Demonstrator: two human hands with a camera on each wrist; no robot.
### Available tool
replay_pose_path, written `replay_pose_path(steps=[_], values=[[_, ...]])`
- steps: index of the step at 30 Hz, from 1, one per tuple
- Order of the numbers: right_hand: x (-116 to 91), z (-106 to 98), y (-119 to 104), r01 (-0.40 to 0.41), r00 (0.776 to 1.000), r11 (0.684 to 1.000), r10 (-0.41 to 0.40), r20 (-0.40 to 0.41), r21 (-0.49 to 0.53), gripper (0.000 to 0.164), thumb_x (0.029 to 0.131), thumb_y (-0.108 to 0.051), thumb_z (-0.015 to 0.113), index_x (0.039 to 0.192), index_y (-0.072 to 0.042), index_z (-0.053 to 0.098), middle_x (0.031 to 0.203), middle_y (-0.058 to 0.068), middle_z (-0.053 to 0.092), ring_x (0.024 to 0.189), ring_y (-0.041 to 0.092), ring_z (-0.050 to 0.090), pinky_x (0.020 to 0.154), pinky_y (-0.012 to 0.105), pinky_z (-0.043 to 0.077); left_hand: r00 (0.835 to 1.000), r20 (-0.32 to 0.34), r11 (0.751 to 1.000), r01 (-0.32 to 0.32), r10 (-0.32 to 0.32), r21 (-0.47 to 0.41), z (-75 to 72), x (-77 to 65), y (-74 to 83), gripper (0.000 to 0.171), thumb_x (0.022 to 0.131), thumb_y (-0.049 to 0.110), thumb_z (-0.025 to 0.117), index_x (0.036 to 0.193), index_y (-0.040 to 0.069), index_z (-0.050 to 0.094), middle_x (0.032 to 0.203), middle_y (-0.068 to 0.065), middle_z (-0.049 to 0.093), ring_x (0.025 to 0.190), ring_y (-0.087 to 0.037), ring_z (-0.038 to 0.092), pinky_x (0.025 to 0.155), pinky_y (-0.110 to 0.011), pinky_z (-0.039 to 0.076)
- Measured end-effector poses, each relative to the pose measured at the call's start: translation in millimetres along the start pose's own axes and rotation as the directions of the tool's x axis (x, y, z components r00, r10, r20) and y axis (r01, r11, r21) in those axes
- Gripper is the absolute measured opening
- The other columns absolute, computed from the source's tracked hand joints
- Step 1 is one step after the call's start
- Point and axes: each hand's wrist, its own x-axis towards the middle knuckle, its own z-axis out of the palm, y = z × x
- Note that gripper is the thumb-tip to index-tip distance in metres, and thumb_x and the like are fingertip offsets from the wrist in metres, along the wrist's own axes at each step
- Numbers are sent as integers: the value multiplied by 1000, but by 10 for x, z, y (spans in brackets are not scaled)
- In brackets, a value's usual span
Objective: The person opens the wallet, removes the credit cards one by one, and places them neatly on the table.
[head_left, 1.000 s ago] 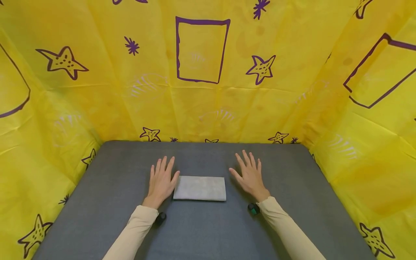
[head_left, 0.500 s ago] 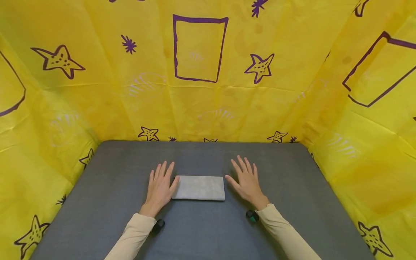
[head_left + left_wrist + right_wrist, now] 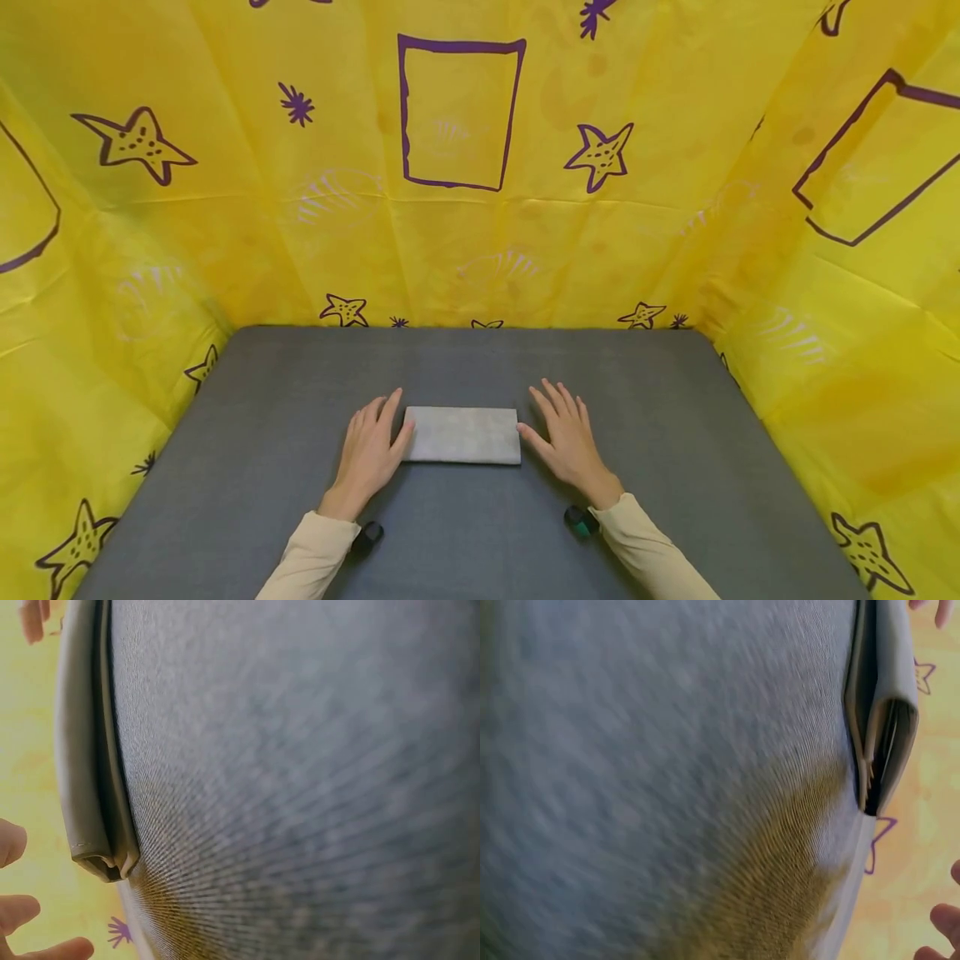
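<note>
A flat, pale grey folded rectangle [image 3: 462, 435], like a long wallet or a folded piece of soft material, lies on the dark grey table between the hands. Its layered, rounded end [image 3: 105, 859] shows in the left wrist view; from the right, the other end [image 3: 885, 750] shows a dark gap between layers. My left hand [image 3: 371, 450] has its fingers spread, thumb overlapping the left edge in the head view. On the other side my right hand [image 3: 570, 437], fingers also spread, has its thumb tip right at the right edge. Neither hand grips anything.
Dark grey cloth covers the table [image 3: 465, 533]. Yellow fabric walls [image 3: 480, 242] with purple starfish drawings rise at the back and both sides. A small dark device sits at each wrist, one on the left [image 3: 369, 535] and one on the right [image 3: 581, 522].
Both hands have drawn back toward the person, and the right hand has come slightly left, its thumb now at the folded rectangle's edge. The rectangle stays in place.
</note>
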Motion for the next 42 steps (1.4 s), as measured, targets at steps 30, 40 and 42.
replay_pose_path(steps=[30,40,42], values=[[-202,102,-151,1,983,993,-22,182,114,65,85,-38,76,137,-5,56,137,14,61,141,41,41,113,62,29,968,232,993,106,-90,-58,-26,-161,-9,53,89,27,72,131,-2,59,91,-7,62,90,-26,55,81,-44,45],[-207,112,-148,6,984,993,-27,174,117,63,83,-31,79,137,-5,57,138,16,60,138,39,46,110,56,37,943,299,974,191,-147,-123,-25,-161,-33,56,87,27,76,132,-1,58,90,-3,59,88,-20,52,77,-37,43],[-211,111,-151,-5,984,992,-18,178,128,63,84,-31,79,137,-6,57,138,16,59,136,38,48,109,54,40,938,310,969,205,-154,-138,-31,-163,-38,58,85,26,78,132,-1,57,91,-3,59,89,-19,52,77,-36,43]])
